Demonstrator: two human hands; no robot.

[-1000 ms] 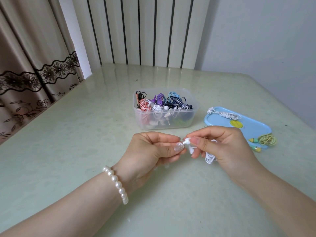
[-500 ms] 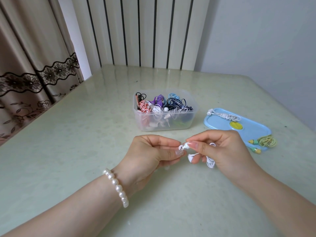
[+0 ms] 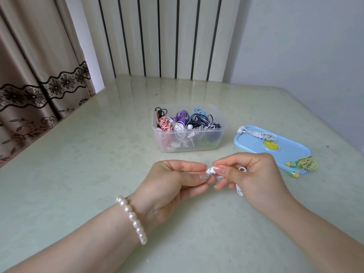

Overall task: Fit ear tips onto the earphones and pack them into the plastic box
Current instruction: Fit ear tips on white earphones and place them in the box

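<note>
A white earphone (image 3: 210,171) is pinched by the thumb and forefinger of my right hand (image 3: 254,174), and its white cable (image 3: 239,191) loops under that palm. My left hand (image 3: 173,182) meets it from the left, thumb and forefinger pinching a small ear tip against the earbud; the tip itself is mostly hidden. Behind my hands stands the clear plastic box (image 3: 189,142), filled with several coiled earphones in red, purple, blue and black.
A light blue lid (image 3: 291,150) lies right of the box, with a white coiled earphone (image 3: 256,133) on its far end and a yellow-green earphone (image 3: 303,166) at its near end. A curtain hangs at the left past the table edge.
Both hands shifted slightly while working the tip at the earbud. The clear tip seen between my left fingers a second ago is now pressed against the earbud.
</note>
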